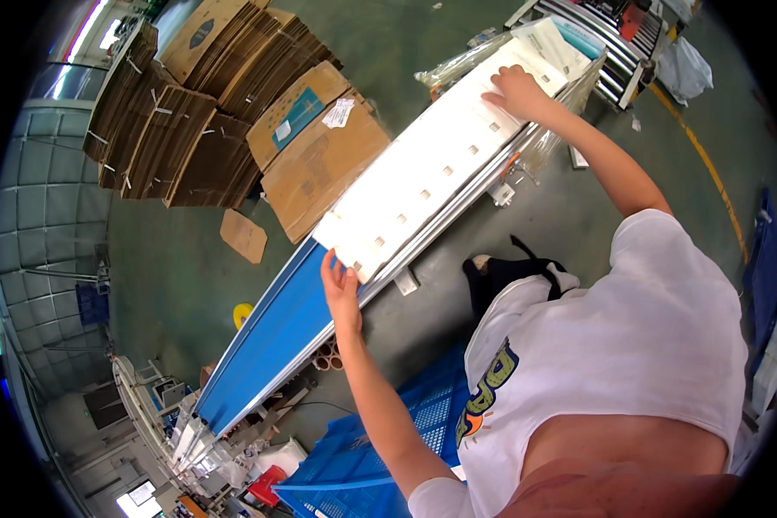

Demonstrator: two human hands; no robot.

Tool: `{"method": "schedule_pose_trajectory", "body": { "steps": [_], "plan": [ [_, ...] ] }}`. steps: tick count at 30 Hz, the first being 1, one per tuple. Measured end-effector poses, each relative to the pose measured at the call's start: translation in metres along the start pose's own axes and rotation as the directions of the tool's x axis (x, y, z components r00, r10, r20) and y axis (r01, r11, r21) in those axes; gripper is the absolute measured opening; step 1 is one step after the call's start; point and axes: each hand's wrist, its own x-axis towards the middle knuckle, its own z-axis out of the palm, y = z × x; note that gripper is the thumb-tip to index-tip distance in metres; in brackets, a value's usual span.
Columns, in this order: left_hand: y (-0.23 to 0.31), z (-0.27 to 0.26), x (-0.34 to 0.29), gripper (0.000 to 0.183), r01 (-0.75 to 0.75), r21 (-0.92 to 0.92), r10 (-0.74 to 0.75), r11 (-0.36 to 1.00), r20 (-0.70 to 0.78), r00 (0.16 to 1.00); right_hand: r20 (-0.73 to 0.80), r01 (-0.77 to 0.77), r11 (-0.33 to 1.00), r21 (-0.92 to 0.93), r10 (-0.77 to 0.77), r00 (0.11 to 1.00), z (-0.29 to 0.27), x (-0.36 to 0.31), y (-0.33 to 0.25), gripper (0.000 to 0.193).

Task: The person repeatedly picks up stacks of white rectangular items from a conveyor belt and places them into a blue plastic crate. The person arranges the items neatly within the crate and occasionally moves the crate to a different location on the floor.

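A long white panel [423,177] with a row of small square holes lies along a blue conveyor belt [268,332]. My left hand [342,289] is at the panel's near left end, fingers apart and touching its edge and corner. Near the far right end, my right hand [516,91] rests on the panel's top with its fingers spread and slightly bent. Neither hand is wrapped round the panel. Beyond the right hand lie a white package [551,43] and clear plastic film [462,65].
Stacks of flattened cardboard [190,129] stand on the floor beyond the conveyor, and a large brown carton [319,155] leans close to it. A roller conveyor [617,52] adjoins the far right. Blue plastic crates [354,466] sit by my left arm. A metal bracket [501,192] juts from the conveyor's near side.
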Motion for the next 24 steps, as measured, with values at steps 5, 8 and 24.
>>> {"method": "schedule_pose_trajectory", "body": {
  "steps": [5, 8, 24],
  "plan": [
    [-0.004, 0.011, 0.015, 0.059, 0.126, 0.196, -0.101, 0.973, -0.134, 0.986, -0.038, 0.049, 0.999, -0.012, -0.049, 0.998, 0.002, 0.014, 0.048, 0.025],
    [-0.012, 0.015, 0.025, 0.063, 0.148, 0.357, -0.068, 0.922, -0.229, 0.971, 0.201, 0.014, 0.985, 0.172, -0.049, 0.978, -0.017, -0.003, 0.018, 0.024],
    [-0.032, 0.030, 0.049, 0.059, -0.136, 0.373, 0.218, 0.918, -0.188, 0.958, 0.154, 0.125, 0.988, -0.093, -0.110, 0.982, -0.015, 0.022, 0.024, 0.025]
  ]
}}
